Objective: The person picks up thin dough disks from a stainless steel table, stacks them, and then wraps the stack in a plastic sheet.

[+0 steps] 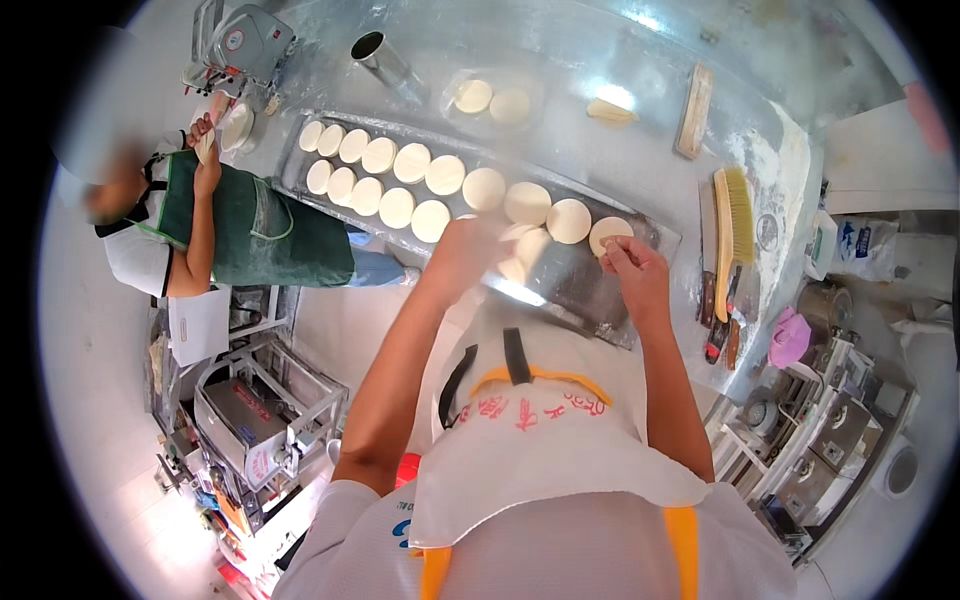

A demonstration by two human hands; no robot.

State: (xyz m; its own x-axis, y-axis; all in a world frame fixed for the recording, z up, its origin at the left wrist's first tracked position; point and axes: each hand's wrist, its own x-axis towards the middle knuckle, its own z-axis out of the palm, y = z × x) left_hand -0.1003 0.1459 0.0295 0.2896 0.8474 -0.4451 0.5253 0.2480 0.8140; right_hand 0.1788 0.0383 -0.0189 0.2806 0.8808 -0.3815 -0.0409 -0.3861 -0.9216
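Left-hand fingers (490, 246) blur beside smeared, partly hidden dough discs (530, 252)

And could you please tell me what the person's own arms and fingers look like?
Both forearms are bare below short, pale grey sleeves, with no watch or bracelet showing. The right fingers wear no glove; the left fingers look bare too, though blurred.
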